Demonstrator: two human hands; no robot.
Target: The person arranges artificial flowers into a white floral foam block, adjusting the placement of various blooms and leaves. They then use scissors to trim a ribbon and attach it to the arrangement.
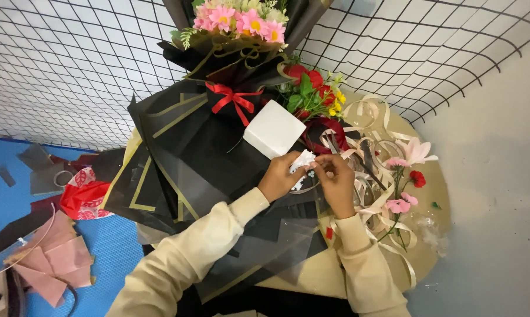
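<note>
My left hand (278, 176) and my right hand (335, 179) meet above a round table (432, 202), both pinching a small white crumpled piece (303, 159) between the fingertips. A white foam block (273, 130) lies just above the left hand on black wrapping paper with gold lines (188, 147). Beige ribbon loops (373, 194) lie under and right of the right hand. Both arms wear cream sleeves.
A wrapped bouquet of pink flowers (238, 20) with a red bow (234, 100) stands at the back. Red and yellow flowers (312, 91) and loose pink stems (403, 176) lie nearby. Wire mesh (71, 58) lines the walls. Paper scraps and a red bag (84, 196) litter the blue floor.
</note>
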